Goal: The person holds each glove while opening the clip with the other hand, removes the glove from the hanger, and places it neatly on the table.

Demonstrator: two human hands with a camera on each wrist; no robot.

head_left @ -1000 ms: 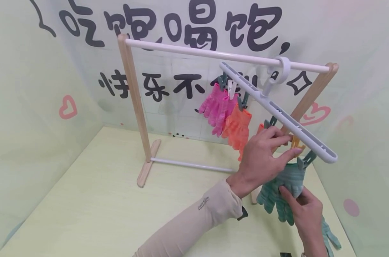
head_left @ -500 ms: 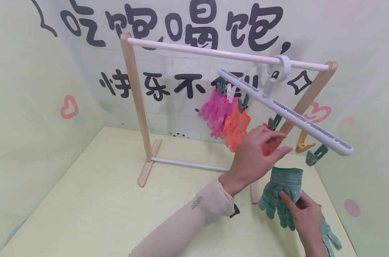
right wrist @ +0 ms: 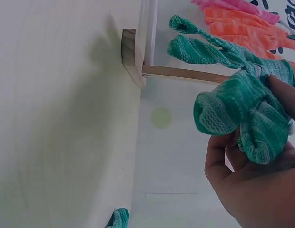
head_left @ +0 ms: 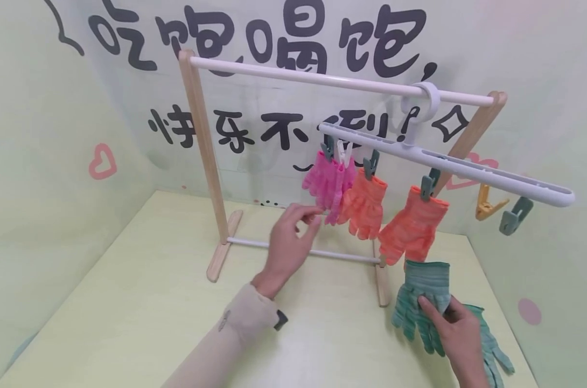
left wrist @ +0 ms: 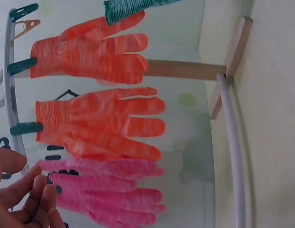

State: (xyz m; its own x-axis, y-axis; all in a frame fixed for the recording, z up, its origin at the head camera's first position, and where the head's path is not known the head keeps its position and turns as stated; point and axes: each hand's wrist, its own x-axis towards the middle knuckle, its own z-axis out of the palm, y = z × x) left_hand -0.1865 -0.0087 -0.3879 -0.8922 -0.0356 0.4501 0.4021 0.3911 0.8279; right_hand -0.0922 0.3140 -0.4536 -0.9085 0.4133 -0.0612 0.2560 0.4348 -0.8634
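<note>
My right hand [head_left: 460, 331] pinches a green knit glove [head_left: 426, 280] by its palm, cuff upward, below the white hanger [head_left: 492, 175]. My left hand [head_left: 291, 242] holds nothing; its fingers are loosely bent, left of the hanging gloves. Pink gloves [head_left: 325, 180], an orange glove [head_left: 363, 205] and a red-orange glove [head_left: 414, 226] hang from clips on the hanger. Toward its right end, a yellow clip [head_left: 487, 205] and a dark green clip [head_left: 516, 215] carry no glove. In the right wrist view, the held glove [right wrist: 242, 104] droops over the fingers.
A wooden rack [head_left: 201, 134] with a white top rod [head_left: 322, 81] bears the hanger. Another green glove [head_left: 492, 345] lies on the pale table [head_left: 143, 302], beyond the right hand. Printed fabric walls [head_left: 41, 161] enclose the table.
My left hand let go of the yellow clip and moved left. The green glove came off the dark green clip and sank slightly with my right hand. The hanger swivelled, its right end swinging rightward and up.
</note>
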